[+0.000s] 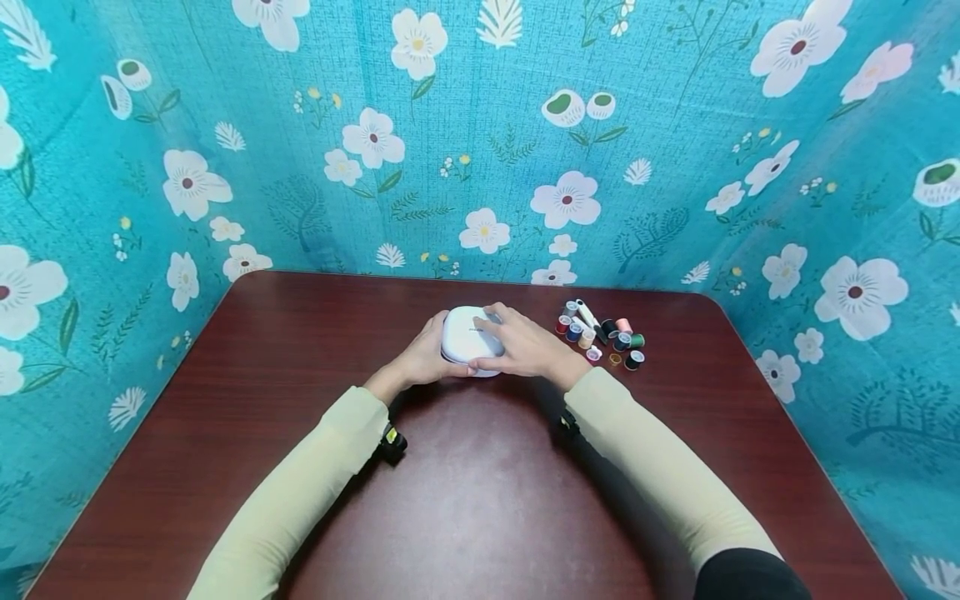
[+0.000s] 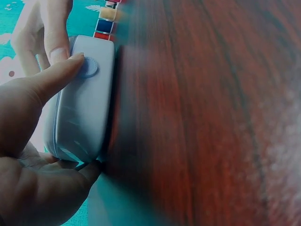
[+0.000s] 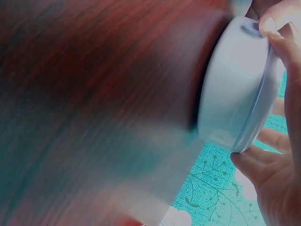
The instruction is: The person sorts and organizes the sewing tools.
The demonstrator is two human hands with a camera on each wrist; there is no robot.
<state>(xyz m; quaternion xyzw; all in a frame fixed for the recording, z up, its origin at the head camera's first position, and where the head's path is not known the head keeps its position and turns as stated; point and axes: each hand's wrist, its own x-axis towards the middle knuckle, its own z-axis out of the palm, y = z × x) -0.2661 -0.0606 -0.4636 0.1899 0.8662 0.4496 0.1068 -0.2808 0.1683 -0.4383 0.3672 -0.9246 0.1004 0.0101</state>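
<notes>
A white rounded case (image 1: 467, 340) with a lid seam rests closed near the middle of the table. My left hand (image 1: 426, 353) grips its left side, with the thumb (image 2: 70, 70) at the round button (image 2: 89, 68) on the front wall. From the right, my right hand (image 1: 531, 345) holds the case, its fingers spread over the lid and side. The right thumb (image 3: 282, 44) lies along the front of the lid seam, close to the left thumb. Part of the lid is hidden under the right fingers.
To the right of the case lie several thread spools (image 1: 574, 332) in various colours. Among them are a slim white tool (image 1: 587, 314) with a dark end and a small gold ring-shaped item (image 1: 615, 359). A floral curtain (image 1: 480, 167) hangs behind the dark red-brown table (image 1: 480, 500).
</notes>
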